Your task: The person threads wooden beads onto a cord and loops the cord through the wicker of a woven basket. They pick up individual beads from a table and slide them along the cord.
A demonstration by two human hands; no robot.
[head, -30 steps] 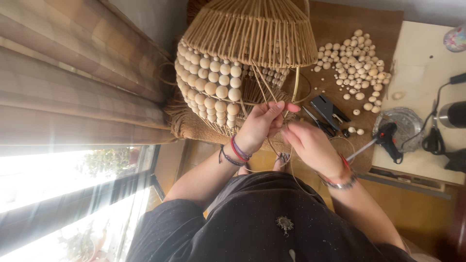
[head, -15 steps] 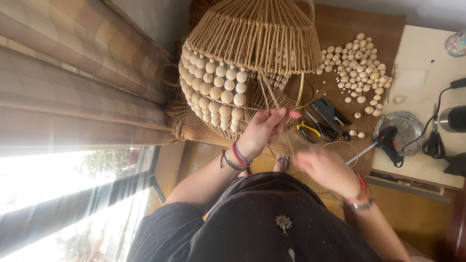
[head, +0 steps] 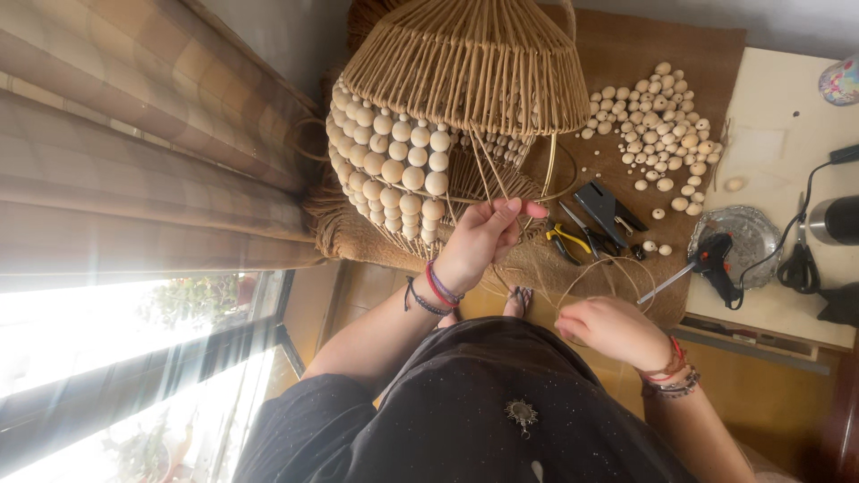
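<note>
The left hand [head: 483,234] pinches thin cane strands [head: 490,174] hanging from the woven lampshade [head: 465,63] on the brown mat [head: 662,45]. The right hand [head: 613,329] is closed on a looped strand [head: 608,268], nearer the person. Loose wooden beads [head: 658,121] lie toward the mat's far edge.

A checked brown curtain [head: 134,134] fills the far left. Near left, a window [head: 116,358] lets in glaring daylight, with plants [head: 192,300] outside behind dark bars. Wooden floor [head: 376,286] shows in the middle. At right stands a pale table [head: 787,116], beside a brown woven mat [head: 662,54].
</note>
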